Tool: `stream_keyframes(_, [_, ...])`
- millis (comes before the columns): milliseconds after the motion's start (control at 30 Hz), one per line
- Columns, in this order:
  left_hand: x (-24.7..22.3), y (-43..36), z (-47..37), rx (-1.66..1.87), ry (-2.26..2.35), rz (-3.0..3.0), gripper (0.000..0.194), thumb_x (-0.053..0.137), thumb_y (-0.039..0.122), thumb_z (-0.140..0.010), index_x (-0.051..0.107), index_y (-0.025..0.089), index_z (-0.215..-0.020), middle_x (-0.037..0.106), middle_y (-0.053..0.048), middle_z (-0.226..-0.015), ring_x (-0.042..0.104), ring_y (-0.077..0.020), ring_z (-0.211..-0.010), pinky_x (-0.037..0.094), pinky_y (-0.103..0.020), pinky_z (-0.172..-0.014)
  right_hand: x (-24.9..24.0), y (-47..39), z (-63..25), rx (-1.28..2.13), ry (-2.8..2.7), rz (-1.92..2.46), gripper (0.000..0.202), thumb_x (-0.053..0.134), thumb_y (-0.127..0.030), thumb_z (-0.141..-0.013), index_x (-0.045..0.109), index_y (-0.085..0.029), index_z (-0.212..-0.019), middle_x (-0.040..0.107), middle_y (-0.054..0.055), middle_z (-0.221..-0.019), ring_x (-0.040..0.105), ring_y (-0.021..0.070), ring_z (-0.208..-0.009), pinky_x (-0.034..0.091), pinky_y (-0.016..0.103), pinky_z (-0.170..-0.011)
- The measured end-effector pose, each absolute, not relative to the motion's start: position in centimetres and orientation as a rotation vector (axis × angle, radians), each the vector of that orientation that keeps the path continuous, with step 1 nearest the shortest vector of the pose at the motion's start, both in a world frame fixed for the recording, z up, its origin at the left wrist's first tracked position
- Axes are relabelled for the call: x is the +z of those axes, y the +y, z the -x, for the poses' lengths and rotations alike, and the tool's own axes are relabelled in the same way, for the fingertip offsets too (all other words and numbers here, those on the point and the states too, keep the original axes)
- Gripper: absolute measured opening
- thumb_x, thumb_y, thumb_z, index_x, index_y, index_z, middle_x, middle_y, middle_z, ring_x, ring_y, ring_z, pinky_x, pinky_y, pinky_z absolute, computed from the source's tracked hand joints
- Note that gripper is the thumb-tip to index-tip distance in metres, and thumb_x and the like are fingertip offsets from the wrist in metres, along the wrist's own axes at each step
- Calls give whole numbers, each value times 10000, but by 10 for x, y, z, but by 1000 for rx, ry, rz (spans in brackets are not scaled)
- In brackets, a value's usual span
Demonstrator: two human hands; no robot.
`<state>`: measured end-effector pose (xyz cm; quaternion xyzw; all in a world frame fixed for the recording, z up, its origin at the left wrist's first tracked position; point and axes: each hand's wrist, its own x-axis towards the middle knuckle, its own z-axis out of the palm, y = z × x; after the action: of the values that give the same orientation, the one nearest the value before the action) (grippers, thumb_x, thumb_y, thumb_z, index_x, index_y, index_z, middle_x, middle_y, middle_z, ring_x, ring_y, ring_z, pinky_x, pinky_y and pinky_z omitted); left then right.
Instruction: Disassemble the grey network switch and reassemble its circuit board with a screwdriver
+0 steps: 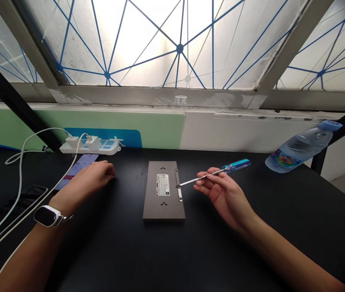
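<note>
- Looking through the head view, I see my right hand [223, 190] pinching a blue-handled screwdriver [229, 167], its tip over the right side of a flat brown-gray panel [164, 199]; I cannot tell whether they touch.
- The panel lies mid-bench [123, 251], between both hands.
- My left hand [98, 176] curls just beside a phone [84, 163]; whether it holds anything, I cannot tell.

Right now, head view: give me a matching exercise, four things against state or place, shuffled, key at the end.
Things
1. Screwdriver
2. Grey-brown panel
3. Water bottle
4. Power strip

State or place
A. Has white plugs in it
B. Topped by a blue cap
C. Held in the right hand
D. Bears a white printed label

Pairs: 1-C, 2-D, 3-B, 4-A
</note>
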<state>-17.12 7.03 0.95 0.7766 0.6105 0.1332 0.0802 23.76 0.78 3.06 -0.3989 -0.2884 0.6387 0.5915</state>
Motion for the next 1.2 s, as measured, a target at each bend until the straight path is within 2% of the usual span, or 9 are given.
stream_keyframes(167, [25, 70, 151, 418, 1759, -2299, 210, 653, 424, -836, 759, 242, -824, 747, -103, -939, 713, -303, -820, 574, -430, -768, 33, 7, -238, 1477, -698, 928, 198, 818, -212, -770, 641, -217, -859, 763, 44, -887, 705, 190, -742, 621, 402, -795])
stream_keyframes(267, [31, 59, 112, 756, 1517, -2400, 343, 515, 461, -984, 712, 229, -1142, 701, -122, -1248, 650, -310, -1199, 508, -495, -1075, 36, 10, -242, 1451, -759, 938, 195, 801, -306, -802, 676, -219, -925, 780, 66, -899, 730, 218, -747, 624, 417, -777])
stream_keyframes(367, [24, 42, 66, 852, 1409, -2336, 443, 463, 465, -1041, 557, 243, -1413, 439, -131, -1611, 419, -310, -1497, 370, -529, -1225, 38, 15, -251, 1456, -949, 1025, 315, 776, -459, -844, 683, -215, -1019, 787, 81, -869, 740, 237, -673, 611, 397, -666])
stream_keyframes(433, [13, 31, 41, 722, 1344, -2313, 559, 464, 490, -1045, 401, 267, -1555, 241, -117, -1724, 248, -330, -1583, 319, -556, -1251, 39, 18, -259, 1448, -1175, 1155, 363, 750, -541, -855, 665, -209, -972, 756, 55, -738, 676, 206, -513, 537, 333, -517])
stream_keyframes(600, [-8, 19, 22, 585, 1241, -2293, 603, 405, 497, -1068, 279, 306, -1625, 117, -70, -1755, 58, -327, -1614, 232, -593, -1275, 37, 17, -270, 946, -1717, 1570, 430, 611, -494, -943, 449, -220, -654, 409, -68, -491, 352, 95, -422, 248, 257, -454])
stream_keyframes(767, [-16, 21, 27, 638, 1388, -2215, 668, 437, 552, -1042, 235, 326, -1638, -59, -54, -1757, -22, -363, -1606, 345, -588, -1219, 33, 19, -274, 583, -1969, 1975, 350, 522, -373, -947, 423, -231, -644, 484, -24, -556, 410, 139, -502, 271, 293, -510])
stream_keyframes(900, [-24, 23, 30, 628, 1517, -2167, 869, 507, 624, -987, 100, 275, -1670, -5, -135, -1749, 23, -397, -1601, 352, -614, -1203, 30, 24, -283, 395, -2027, 2174, 268, 497, -331, -934, 474, -239, -684, 600, 36, -625, 497, 184, -529, 302, 314, -524])
stream_keyframes(1067, [-21, 22, 30, 654, 1517, -2164, 904, 517, 651, -967, 95, 274, -1672, 176, -142, -1731, 85, -395, -1595, 425, -553, -1170, 29, 25, -281, 291, -2152, 2284, 220, 478, -308, -941, 536, -225, -746, 654, 91, -724, 610, 243, -624, 299, 323, -547])
stream_keyframes(1200, [-5, 19, 24, 501, 1585, -2121, 934, 468, 693, -964, 111, 202, -1673, 148, -165, -1731, 76, -415, -1590, 315, -604, -1236, 32, 21, -275, 233, -2278, 2380, 277, 415, -340, -980, 586, -224, -795, 676, 100, -779, 679, 299, -721, 314, 327, -578])
